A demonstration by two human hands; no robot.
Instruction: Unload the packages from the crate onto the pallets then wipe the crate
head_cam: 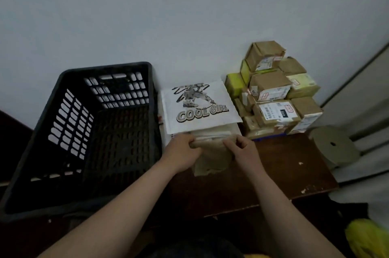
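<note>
A black perforated plastic crate (pixel 63 122) stands at the left, with nothing visible inside it. Right of it lies a stack of flat mailers, topped by a white one printed "COOL GIRL" (pixel 202 104). In front of that stack hangs a beige cloth (pixel 212 156). My left hand (pixel 185 152) grips the cloth's upper left edge and my right hand (pixel 244 150) pinches its upper right edge. A pile of small brown cardboard packages (pixel 275 93) sits further right against the wall.
A dark brown wooden surface (pixel 273 173) carries the stacks. A round cardboard spool (pixel 332 146) lies beyond its right edge. Something yellow (pixel 368 238) shows at the bottom right. A pale wall (pixel 168 15) rises behind everything.
</note>
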